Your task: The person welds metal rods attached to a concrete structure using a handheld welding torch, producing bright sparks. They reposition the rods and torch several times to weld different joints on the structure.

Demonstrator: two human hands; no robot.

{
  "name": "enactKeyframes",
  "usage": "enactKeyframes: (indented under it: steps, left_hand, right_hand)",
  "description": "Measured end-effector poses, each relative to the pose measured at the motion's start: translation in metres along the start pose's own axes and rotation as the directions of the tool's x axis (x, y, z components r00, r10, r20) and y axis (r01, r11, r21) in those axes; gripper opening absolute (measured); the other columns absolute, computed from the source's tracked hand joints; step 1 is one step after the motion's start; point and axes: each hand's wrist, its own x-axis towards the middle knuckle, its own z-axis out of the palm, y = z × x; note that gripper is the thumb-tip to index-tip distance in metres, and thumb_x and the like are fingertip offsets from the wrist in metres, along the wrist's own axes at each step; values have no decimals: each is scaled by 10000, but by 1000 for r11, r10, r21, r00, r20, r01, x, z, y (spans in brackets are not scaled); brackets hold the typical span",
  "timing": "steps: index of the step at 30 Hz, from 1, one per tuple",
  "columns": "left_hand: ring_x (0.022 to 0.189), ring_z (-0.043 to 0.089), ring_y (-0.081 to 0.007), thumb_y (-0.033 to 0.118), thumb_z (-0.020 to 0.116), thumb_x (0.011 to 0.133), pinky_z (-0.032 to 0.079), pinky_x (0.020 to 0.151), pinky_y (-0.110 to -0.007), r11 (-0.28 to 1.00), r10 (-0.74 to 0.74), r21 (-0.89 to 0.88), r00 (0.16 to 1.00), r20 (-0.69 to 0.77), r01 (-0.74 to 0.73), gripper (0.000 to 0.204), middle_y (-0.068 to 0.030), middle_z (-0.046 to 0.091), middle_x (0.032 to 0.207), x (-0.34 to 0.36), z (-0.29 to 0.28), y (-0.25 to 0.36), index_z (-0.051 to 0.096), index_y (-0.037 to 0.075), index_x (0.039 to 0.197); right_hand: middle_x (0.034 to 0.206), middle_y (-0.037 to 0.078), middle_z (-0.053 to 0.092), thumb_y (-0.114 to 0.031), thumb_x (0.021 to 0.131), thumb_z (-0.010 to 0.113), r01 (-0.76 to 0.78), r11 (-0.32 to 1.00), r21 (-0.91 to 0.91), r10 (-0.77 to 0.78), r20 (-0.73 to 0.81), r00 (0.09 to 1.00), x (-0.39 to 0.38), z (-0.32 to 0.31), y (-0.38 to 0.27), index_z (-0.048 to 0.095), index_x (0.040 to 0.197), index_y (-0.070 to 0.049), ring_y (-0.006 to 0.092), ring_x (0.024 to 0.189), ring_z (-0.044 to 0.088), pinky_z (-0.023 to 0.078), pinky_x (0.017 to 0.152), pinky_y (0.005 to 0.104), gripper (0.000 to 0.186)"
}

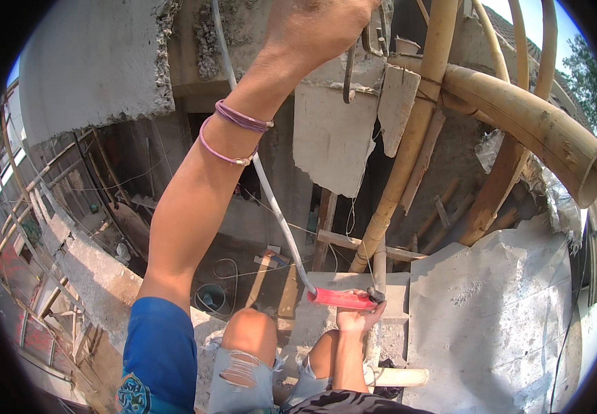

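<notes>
My left hand (pixel 322 24) is raised high and partly cut off by the upper edge. It looks closed, beside dark bent metal rods (pixel 349 72); whether it grips them is hidden. Two purple bands (pixel 236 124) circle that wrist. Low in front of me, my right hand (pixel 357 319) is closed around a red tubular handle (pixel 340 298) with a dark end. A long pale hose or rod (pixel 276 207) runs down behind my left forearm and meets the handle's left end.
Broken wall slabs (pixel 333 141) hang ahead, beside an upright bamboo pole (pixel 402 152). A thick cut bamboo (pixel 526 117) juts out at right, above a pale sheet (pixel 485 310). Below, a bucket (pixel 210 298) stands near planks. Bamboo scaffolding (pixel 36 228) lines the left.
</notes>
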Motion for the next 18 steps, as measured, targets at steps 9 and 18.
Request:
enactKeyframes:
  steps: [9,18]
  left_hand:
    - [844,632,-87,141,636,979,494,744,-227,891,-452,6,889,-76,453,148,-42,692,927,-136,-158,17,665,28,1069]
    - [864,662,-126,136,648,925,514,814,-280,179,-873,778,462,-157,602,202,-65,739,906,-442,-340,-42,723,-10,1044]
  right_hand:
    - [817,40,633,-599,950,506,-23,1000,18,24,-35,999,6,1,-3,648,895,-143,225,754,603,511,720,372,481]
    - [908,68,603,-307,872,626,-131,985,108,134,-20,991,18,-10,-31,563,973,-35,250,874,591,463,886,453,298]
